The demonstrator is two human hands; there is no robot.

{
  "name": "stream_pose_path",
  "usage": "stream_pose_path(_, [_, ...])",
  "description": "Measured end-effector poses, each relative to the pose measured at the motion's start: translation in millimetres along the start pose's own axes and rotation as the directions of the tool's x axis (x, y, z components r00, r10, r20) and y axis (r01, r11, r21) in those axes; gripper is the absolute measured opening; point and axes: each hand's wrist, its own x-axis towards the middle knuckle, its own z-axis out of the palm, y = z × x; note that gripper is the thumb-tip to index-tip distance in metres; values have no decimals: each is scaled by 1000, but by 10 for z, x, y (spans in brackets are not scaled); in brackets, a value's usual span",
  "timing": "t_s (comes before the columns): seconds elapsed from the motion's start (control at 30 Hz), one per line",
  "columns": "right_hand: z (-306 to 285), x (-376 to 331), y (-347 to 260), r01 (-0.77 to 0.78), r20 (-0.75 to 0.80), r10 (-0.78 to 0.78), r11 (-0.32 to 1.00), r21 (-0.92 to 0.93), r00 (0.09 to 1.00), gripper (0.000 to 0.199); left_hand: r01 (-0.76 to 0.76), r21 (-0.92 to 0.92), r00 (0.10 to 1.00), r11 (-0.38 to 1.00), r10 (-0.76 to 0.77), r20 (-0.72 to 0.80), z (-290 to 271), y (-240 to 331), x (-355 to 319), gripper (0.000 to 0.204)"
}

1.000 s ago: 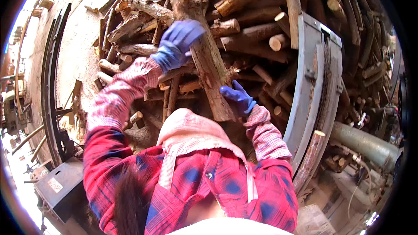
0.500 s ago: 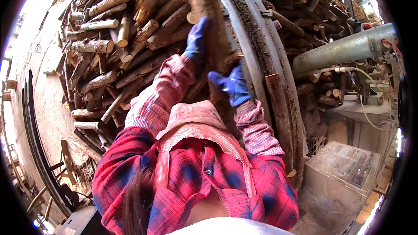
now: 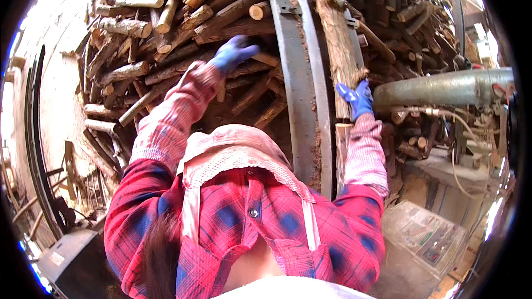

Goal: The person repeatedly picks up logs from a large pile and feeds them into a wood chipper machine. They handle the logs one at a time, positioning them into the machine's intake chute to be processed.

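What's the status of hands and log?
Right hand gripping bark-covered log on grey metal rail. Left hand open, over log pile. Nothing blocking.

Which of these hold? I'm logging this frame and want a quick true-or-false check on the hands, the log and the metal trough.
1. The right hand grips the bark-covered log. True.
2. The log lies along the grey metal trough. True.
3. Both hands are bare. False: both wear blue gloves.
4. The left hand also holds the log. False: it is away from it, over the pile of cut logs.
5. A grey pipe runs to the right of the right hand. True.
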Motion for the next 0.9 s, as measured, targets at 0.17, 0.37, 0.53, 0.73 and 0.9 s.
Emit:
stream_pose_path(0.17, [-19, -335, -268, -34, 51, 27, 990, 140, 998, 96, 472, -27, 820, 881, -449, -355, -1376, -1794, -1108, 65])
stream_pose_path(0.37, [-172, -469, -290, 127, -356, -60, 978, 167, 933, 92, 869, 163, 488, 467, -758, -432, -1990, -2329, -2342, 59])
stream_pose_path(0.53, [139, -100, -2048, 515, -413, -399, 829, 220, 819, 79, 744, 545, 601, 386, -742, -295, -2618, -2266, -2099, 33])
stream_pose_path(0.73, [1325, 912, -2744, 616, -88, -657, 739, -272, 749, 84, 605, 560, 751, 566, -639, -166, -3402, -2344, -655, 49])
stream_pose_path(0.9, [1645, 1095, -2963, 561, -233, -696, 696, -448, 679, 72, 754, 180, 598, 631, -549, -584, -4071, -2514, 772, 76])
